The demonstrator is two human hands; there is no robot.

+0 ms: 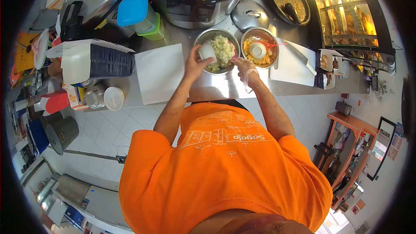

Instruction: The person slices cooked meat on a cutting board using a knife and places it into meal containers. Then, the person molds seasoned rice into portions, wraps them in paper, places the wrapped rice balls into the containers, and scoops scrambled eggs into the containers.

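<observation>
A metal bowl [203,37] holds pale chopped food [222,48]. My left hand [196,64] grips a small white cup [207,51], tilted over the left side of this bowl. My right hand [247,72], in a clear plastic glove, is closed at the bowl's right rim around something pink [234,60], perhaps a handle; its shape is mostly hidden. Just right stands a second metal bowl [274,59] with orange-yellow food, and in it rest another white cup [257,50] and a red-handled utensil [274,44].
White sheets [160,76] flank the bowls; a knife [301,58] lies on the right one. Behind stand a large pot [190,8], a metal lid [250,15], stacked plastic containers [138,15] and a dark bowl [289,2]. A lit display case [346,17] is at right, a box [76,63] at left.
</observation>
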